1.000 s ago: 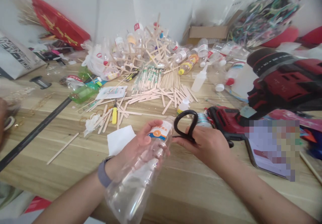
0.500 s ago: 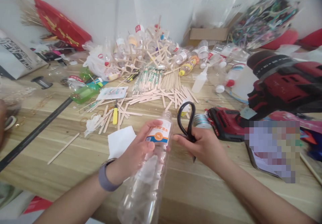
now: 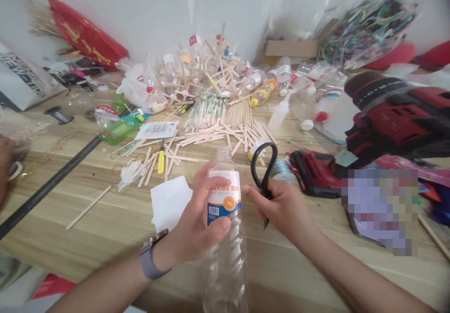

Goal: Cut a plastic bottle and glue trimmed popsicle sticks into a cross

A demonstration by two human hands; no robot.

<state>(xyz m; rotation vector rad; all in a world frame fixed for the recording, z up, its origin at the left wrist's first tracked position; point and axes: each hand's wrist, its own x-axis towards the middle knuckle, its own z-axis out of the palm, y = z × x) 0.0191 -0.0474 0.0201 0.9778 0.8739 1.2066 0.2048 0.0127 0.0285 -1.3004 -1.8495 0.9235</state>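
A clear plastic bottle (image 3: 227,261) with a white, blue and orange label stands nearly upright in front of me, its bottom cut off by the picture's lower edge. Fingers and thumb of my left hand (image 3: 207,214) are wrapped around it at the label. Just to its right, my right hand (image 3: 281,205) grips black-handled scissors (image 3: 258,177); the handle loops rise above the fist and a blade tip points down below it. The right thumb and fingertips come close to the label's edge; whether they touch it I cannot tell. White paper (image 3: 170,202) lies left of the bottle.
Wooden sticks (image 3: 207,137) and many plastic bottles (image 3: 255,80) cover the back of the table. A red and black cordless drill (image 3: 393,120) stands at right, near a phone (image 3: 365,228). At left lie a dark rod (image 3: 52,186) and a yellow-handled tool (image 3: 161,162). Another person's hand (image 3: 4,167) shows at the left edge.
The bottle has gone from leaning to nearly upright and turned, so more of its label faces me. My left hand has shifted slightly down and right. The scissors remain in my right hand.
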